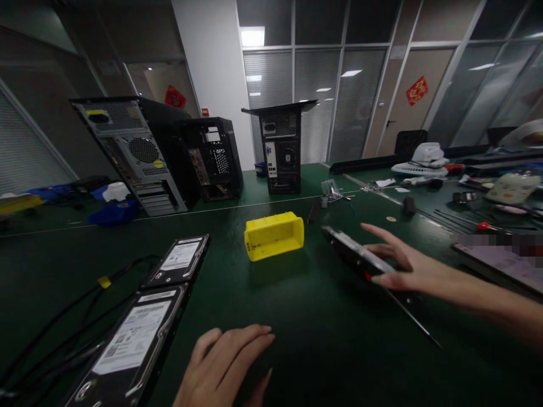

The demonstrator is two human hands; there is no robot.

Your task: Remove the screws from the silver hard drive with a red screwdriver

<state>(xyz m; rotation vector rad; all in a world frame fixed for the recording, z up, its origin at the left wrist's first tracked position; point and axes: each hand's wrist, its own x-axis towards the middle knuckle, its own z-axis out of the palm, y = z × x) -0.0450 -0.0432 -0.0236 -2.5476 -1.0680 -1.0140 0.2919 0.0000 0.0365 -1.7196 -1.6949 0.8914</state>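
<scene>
Left hand (224,364) nearest the camera, palm down, fingers loosely bent, thumb set apart from them, nothing seen in it. Well left of it, black cables (87,311) with a yellow tag (104,282). Between cables and left hand, near hard drive (131,333), label up, with far hard drive (182,257) just beyond it, also label up. Beyond the left hand and drives, back left: blue bin (112,213), big tower case (172,147), smaller black case (232,164). Ahead, between both hands, yellow bin (271,221), opening toward camera. Behind it, third computer case (292,130), upright, flat panel on top.

Right hand (392,263) pinches a dark drive-like unit (352,249) by its edge, tilted, blurred; index finger lifted off. Thin metal rod (411,319) sticks out below the right hand; can't tell if held. Beyond this hand, clear plastic packaging (332,190). Right of it, pinkish flat panel (504,263), partly pixelated, and a red handle (482,226); farther back, white hat (426,155). All on the green tabletop (237,299).
</scene>
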